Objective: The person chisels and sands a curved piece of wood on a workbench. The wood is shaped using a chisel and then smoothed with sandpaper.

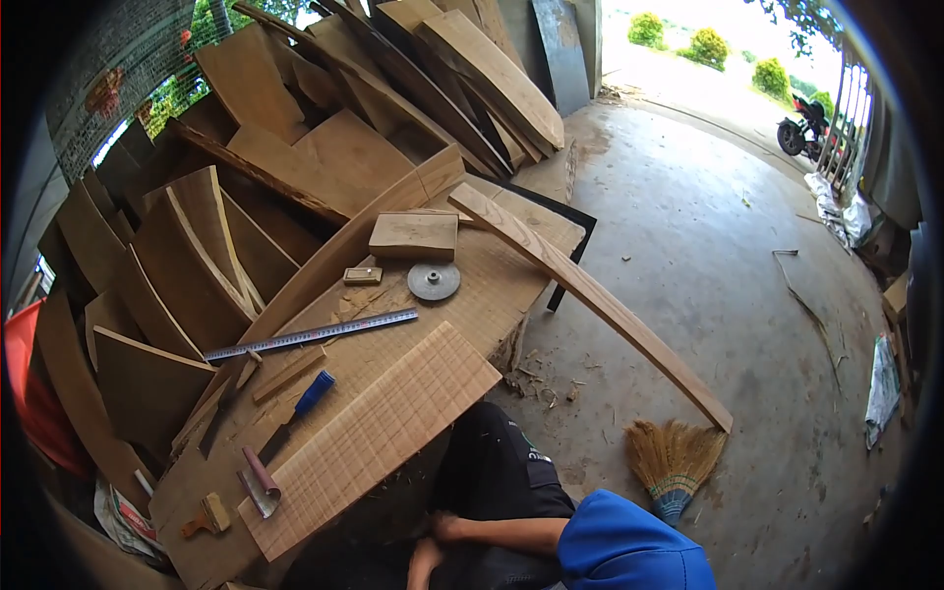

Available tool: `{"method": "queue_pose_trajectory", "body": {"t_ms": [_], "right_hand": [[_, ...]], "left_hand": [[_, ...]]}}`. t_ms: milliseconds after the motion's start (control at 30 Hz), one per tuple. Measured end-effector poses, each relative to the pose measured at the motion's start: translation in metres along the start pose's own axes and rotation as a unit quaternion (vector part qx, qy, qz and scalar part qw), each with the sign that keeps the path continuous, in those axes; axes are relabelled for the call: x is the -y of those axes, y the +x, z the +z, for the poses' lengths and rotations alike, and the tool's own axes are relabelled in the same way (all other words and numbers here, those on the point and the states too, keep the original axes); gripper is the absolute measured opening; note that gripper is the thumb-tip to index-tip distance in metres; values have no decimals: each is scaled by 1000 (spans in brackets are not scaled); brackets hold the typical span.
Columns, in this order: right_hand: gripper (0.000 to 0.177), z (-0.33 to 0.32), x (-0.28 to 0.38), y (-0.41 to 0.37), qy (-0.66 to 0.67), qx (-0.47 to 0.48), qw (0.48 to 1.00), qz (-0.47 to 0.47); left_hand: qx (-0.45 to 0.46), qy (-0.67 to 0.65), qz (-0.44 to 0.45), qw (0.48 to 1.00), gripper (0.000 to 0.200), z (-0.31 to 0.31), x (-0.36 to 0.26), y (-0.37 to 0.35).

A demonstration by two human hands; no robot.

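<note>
Low in the picture, my right hand [448,528] rests near my lap, with the forearm reaching in from a blue sleeve [629,546]. My left hand [424,560] lies close beside it, over my dark trousers [501,462]. The fingers of both are small and in shadow, so I cannot make out whether they hold anything. Nearest to them is a pale, planed board [374,433] on the workbench [511,246]. On this board's lower left end are a curled reddish sheet [261,472] and a metal piece [258,497].
A blue-handled tool [313,393], steel ruler [315,334], grey disc [434,282], wooden block [413,236] and brush [208,516] lie on the bench. A long plank [600,310] slants to the floor beside a straw broom [674,467]. Stacked boards [334,147] stand behind.
</note>
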State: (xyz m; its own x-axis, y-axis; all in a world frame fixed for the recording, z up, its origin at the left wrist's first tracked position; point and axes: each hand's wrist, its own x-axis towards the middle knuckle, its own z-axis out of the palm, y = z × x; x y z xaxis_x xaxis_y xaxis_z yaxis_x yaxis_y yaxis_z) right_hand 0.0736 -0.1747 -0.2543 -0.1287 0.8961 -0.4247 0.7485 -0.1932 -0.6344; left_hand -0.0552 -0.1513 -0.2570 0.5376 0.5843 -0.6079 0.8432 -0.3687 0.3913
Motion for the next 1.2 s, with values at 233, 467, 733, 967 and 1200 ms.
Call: {"method": "queue_pose_trajectory", "body": {"t_ms": [233,467,733,967,1200], "right_hand": [[30,-24,-2,-12,325,1,938,120],[29,57,-50,58,663,-78,744,35],[26,29,-35,62,443,-50,892,-74],[25,18,-35,43,205,-8,961,-185],[24,20,-40,69,32,115,973,-198]], "left_hand": [[102,-29,102,989,31,-16,-9,0],[-35,-89,181,979,27,-19,-30,-22],[-180,-40,-121,975,29,3,-49,-34],[-359,-26,-86,929,19,-9,-80,-66],[-112,-448,-56,885,25,-9,-31,-67]]}}
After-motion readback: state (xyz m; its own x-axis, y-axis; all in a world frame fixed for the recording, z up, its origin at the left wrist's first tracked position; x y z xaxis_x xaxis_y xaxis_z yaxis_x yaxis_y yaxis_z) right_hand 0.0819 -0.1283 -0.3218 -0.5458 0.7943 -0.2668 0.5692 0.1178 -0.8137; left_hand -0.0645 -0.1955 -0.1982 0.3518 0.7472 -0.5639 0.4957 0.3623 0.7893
